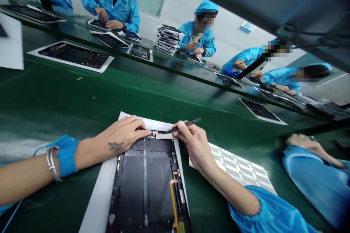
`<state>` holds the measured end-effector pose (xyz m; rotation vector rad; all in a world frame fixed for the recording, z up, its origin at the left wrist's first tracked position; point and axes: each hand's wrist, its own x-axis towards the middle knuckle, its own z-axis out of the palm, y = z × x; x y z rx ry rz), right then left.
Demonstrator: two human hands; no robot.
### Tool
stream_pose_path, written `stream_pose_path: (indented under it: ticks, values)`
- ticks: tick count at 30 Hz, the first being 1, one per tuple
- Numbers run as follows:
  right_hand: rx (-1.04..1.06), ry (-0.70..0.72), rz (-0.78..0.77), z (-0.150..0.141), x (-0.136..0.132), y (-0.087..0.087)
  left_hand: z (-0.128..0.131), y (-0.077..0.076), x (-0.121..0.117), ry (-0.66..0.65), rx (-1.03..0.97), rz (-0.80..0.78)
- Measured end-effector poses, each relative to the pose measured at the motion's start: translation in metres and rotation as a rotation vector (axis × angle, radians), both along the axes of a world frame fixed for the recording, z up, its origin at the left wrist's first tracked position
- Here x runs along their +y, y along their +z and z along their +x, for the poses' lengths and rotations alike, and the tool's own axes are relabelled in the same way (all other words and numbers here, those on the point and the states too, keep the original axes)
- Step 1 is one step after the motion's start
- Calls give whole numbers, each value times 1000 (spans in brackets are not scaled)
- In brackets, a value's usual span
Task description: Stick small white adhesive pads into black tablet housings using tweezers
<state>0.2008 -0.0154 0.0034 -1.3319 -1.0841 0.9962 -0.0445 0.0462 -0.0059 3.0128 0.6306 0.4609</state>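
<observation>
A dark open tablet chassis (149,185) lies on a white sheet (100,196) in front of me on the green belt. My left hand (121,138) rests on its top left corner, fingers pressed flat against the top edge by a small pale strip (163,135). My right hand (193,142) is closed on black tweezers (183,125), whose tip touches that strip at the top edge. A blue wrist strap and bracelets sit on my left wrist (61,156).
A sheet of pale adhesive pads (240,169) lies right of the chassis. More chassis on white sheets (71,55) lie across the green belt (54,102). Several people in blue coats work on the far side beside a stack of panels (167,38). Another person's sleeve (319,182) is at my right.
</observation>
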Motion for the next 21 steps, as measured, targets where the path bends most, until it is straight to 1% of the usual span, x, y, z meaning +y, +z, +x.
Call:
stream_pose_path:
  ticks: [12,21]
  values:
    - [-62,8,-7,1,0,-1,-1,1,0,-5,-43,-49]
    - [-61,5,-5,2,1,-2,0,1,0,-19,-19,13]
